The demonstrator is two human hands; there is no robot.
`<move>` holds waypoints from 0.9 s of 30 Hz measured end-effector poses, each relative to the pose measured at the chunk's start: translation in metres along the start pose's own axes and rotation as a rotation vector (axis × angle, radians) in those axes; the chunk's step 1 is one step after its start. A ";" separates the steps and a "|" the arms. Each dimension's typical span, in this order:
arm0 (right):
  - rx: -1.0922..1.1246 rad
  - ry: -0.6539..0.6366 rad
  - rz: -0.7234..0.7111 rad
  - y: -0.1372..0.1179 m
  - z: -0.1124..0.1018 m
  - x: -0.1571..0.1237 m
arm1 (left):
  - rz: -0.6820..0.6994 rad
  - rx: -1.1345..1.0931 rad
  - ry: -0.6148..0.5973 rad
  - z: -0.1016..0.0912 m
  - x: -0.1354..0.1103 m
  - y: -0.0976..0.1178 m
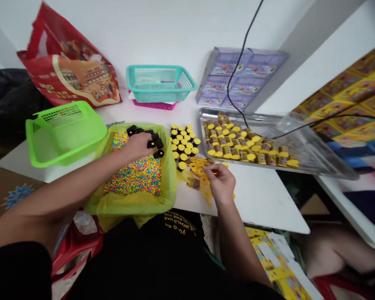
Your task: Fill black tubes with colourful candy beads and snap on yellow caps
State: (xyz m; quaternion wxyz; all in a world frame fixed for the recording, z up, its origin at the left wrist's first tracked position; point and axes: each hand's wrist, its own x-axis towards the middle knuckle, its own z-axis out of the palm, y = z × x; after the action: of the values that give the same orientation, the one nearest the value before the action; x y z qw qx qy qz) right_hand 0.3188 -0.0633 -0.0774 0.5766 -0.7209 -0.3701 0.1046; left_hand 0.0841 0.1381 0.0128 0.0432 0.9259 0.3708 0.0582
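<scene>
Black T-shirt with white lettering filled the foreground as a worker's left hand reached over a basket lined with a yellow plastic bag, its fingers curled closed over small black-capped tubes resting on multicoloured candy beads. Beside the bag on a white bench, the right hand had its fingers pinched at a loose heap of yellow plastic pieces, a close fingertip hold well suited to parts so small. Just beyond stood tightly grouped yellow-topped tubes, while a metal tray carried many more lying in rough rows. Farther back were a green basket, a teal basket on a pink one, a red printed bag and stacked purple packs.
</scene>
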 end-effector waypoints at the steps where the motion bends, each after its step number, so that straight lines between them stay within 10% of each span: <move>1: -0.032 -0.015 0.005 0.002 -0.009 0.000 | -0.010 0.027 0.002 -0.006 -0.007 -0.003; 11: -0.874 -0.519 0.030 -0.009 -0.044 -0.019 | 0.086 0.356 -0.423 -0.012 -0.071 -0.015; 22: -1.061 -0.592 0.142 -0.021 -0.038 -0.043 | 0.068 -0.015 -0.217 0.008 -0.078 -0.004; 27: -0.959 -0.514 0.147 -0.006 -0.037 -0.047 | 0.053 -0.354 0.072 0.007 -0.105 -0.006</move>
State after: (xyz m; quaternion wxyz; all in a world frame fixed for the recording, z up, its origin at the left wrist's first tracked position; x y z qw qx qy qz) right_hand 0.3044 -0.1213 -0.0737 0.0658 -0.8782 -0.4536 0.1369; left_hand 0.0059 0.0695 -0.0032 0.1904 0.9106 0.3316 0.1569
